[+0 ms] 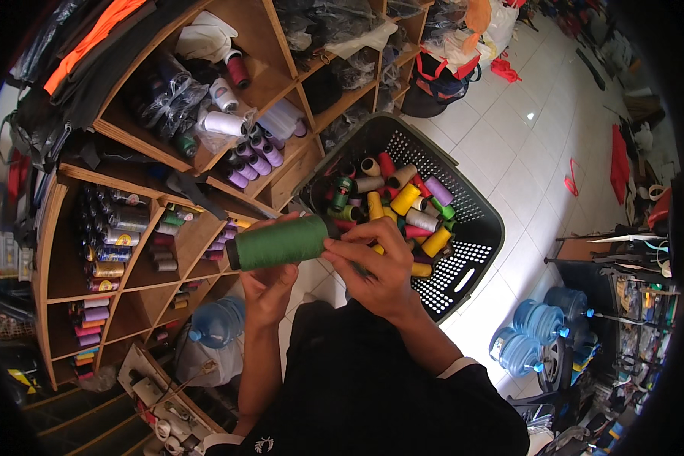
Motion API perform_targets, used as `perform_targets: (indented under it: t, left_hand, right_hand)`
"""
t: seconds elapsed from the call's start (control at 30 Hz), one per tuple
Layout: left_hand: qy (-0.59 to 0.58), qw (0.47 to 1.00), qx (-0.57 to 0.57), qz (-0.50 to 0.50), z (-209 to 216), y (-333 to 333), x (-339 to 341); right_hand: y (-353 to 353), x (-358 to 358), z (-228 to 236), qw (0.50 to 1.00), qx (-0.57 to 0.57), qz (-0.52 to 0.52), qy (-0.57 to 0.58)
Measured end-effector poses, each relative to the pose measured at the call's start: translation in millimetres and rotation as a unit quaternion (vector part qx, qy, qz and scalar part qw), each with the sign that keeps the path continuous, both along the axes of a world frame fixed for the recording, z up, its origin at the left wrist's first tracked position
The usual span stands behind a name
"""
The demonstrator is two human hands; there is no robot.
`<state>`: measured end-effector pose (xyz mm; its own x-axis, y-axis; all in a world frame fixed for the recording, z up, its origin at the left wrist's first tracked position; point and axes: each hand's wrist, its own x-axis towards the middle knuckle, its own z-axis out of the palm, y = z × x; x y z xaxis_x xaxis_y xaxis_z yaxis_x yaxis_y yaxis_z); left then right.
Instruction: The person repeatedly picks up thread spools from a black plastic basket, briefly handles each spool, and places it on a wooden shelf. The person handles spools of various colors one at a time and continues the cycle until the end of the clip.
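White tiles (482, 106) pave the room; mid-frame, I see the left hand (263, 287) cradling a green spool (281, 243) from below, the right hand (378, 267) pinching at its right end. Just beyond, a black basket (471, 228) holds jumbled spools (406, 199), and wooden shelves (272, 61) fill the upper left.

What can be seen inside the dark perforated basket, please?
Inside the basket lies a pile of thread spools: several yellow, some red, green and grey, and a purple one. The right hand covers part of the pile. What lies underneath is covered, so unseen.
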<state>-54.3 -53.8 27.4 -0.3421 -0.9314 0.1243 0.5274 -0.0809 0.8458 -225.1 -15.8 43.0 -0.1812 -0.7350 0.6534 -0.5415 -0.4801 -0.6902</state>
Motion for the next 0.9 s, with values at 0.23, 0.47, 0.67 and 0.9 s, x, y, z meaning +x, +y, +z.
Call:
perform_targets:
  t: [0.23,0.47,0.67,0.9]
  left_hand:
    - [-0.018,1.000,-0.017,0.011,-3,-1,3]
    - [-0.057,0.994,-0.078,0.046,-2,0,-2]
    - [-0.082,0.987,-0.109,0.079,1,0,-3]
    - [-0.096,0.985,-0.096,0.105,5,4,-10]
  right_hand:
    - [0,2,3,0.999,0.006,0.005,-0.034]
    - [-4,4,13,0.998,0.025,0.016,-0.048]
    - [-2,10,18,0.998,0.032,0.023,-0.058]
    - [-4,17,9,1.000,-0.012,-0.022,-0.013]
